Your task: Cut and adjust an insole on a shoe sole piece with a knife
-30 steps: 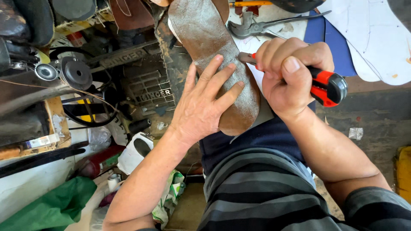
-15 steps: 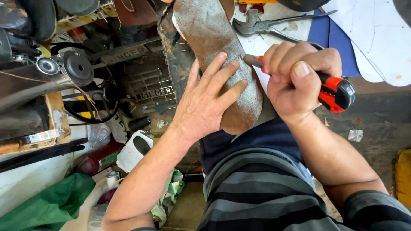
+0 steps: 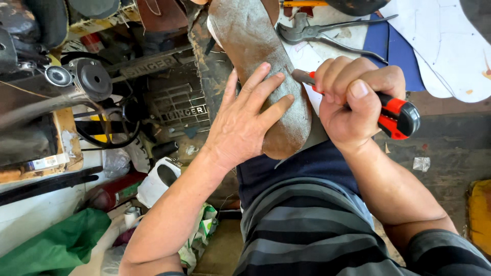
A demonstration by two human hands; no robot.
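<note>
Cluttered workshop: hands (image 3: pixel 245 128) press sole (image 3: pixel 266 61) beside pincers (image 3: pixel 317 31).

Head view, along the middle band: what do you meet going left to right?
Sewing machine handwheel → left hand pressing flat on the shoe sole → right hand gripping a red-and-black tool handle → yellow object at the right edge.

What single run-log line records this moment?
left hand: flat on grey-brown shoe sole | right hand: fist around red-black tool handle | tip at sole edge

cluttered workshop, sewing machine (image 3: pixel 76 82), daylight
</note>
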